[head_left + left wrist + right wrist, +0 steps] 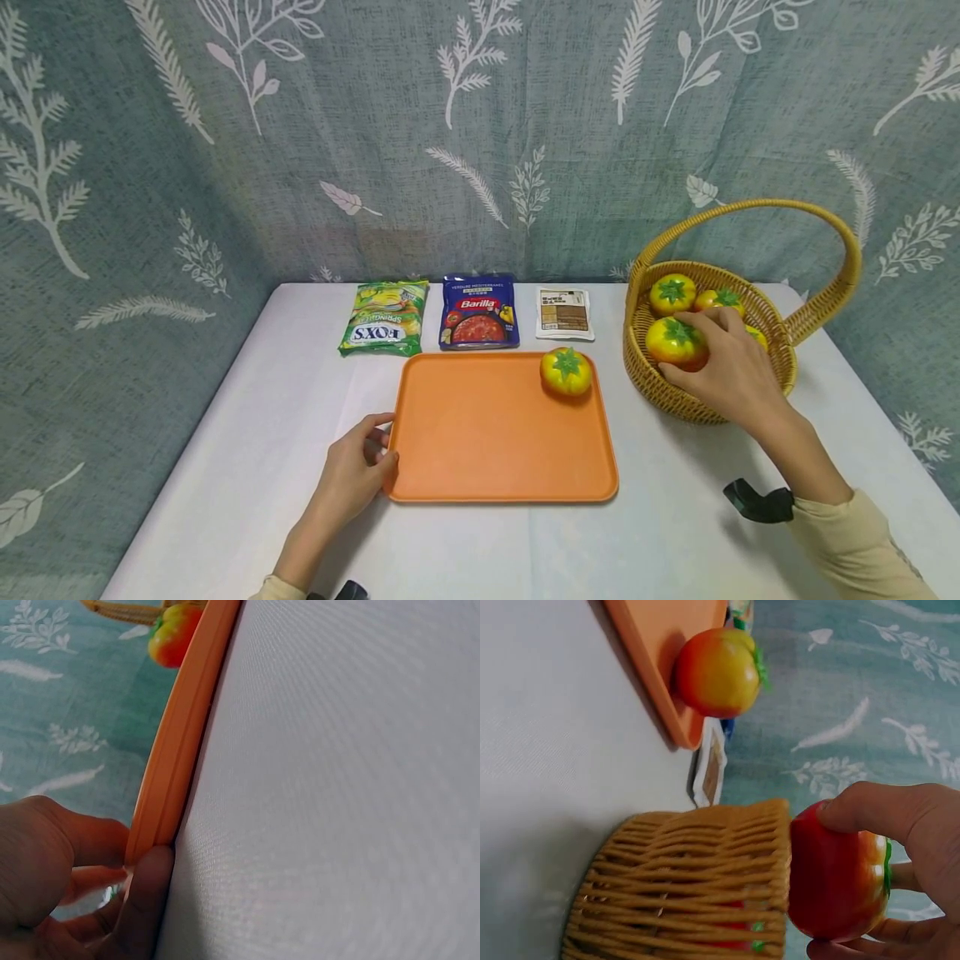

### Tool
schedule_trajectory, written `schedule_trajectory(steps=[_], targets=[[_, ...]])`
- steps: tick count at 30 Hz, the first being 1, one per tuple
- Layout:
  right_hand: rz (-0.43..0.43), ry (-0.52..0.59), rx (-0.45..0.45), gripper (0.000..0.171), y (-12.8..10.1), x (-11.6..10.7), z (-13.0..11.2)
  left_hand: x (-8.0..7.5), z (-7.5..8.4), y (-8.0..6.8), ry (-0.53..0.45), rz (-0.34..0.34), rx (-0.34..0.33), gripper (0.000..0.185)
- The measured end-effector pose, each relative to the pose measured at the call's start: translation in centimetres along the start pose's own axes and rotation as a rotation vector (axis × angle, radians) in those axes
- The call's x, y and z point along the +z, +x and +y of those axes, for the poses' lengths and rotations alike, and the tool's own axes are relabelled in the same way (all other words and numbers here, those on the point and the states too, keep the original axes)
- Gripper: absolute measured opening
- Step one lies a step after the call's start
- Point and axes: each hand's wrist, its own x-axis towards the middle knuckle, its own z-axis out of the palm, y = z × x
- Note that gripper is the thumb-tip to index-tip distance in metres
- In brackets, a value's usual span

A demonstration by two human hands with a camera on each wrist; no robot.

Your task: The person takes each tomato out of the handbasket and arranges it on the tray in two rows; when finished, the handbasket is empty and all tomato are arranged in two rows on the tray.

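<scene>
My right hand [723,358] grips a yellow-and-red tomato [675,342] with a green leafy top, thumb on one side and fingers on the other. In the right wrist view this held tomato [836,877] is at the rim of the wicker basket [682,877]. Several more tomatoes lie inside the basket, one of them [672,293] toward the back. My left hand [352,467] pinches the left edge of an orange tray [498,442]; in the left wrist view its fingers lie around the tray's corner. Another tomato [566,372] sits in the tray's far right corner.
Behind the tray lie a green Fox's bag [385,318], a blue Barilla pouch [478,311] and a small white packet [565,313]. The basket's tall handle [750,205] arches over it. A patterned curtain [390,167] borders the white table [285,367].
</scene>
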Motion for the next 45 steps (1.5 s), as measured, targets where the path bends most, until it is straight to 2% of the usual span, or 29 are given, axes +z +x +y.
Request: schedule_trajectory(steps=[14, 22, 37, 45], targets=[[0.045, 0.045, -0.089, 0.066, 0.1, 0.1, -2.4, 0.0, -0.2, -0.1, -0.003, 0.005, 0.019, 0.051], [0.039, 0.059, -0.105, 0.064, 0.2, 0.6, -3.7, 0.1, -0.2, -0.1, -0.010, 0.001, 0.014, 0.052], [0.044, 0.096, -0.215, 0.067, 0.8, 2.2, -5.9, -0.1, -0.1, -0.1, -0.028, 0.009, 0.031, 0.050], [0.029, 0.122, -0.261, 0.066, 1.4, 3.0, -7.2, -0.1, -0.1, -0.1, -0.036, 0.008, 0.020, 0.051]])
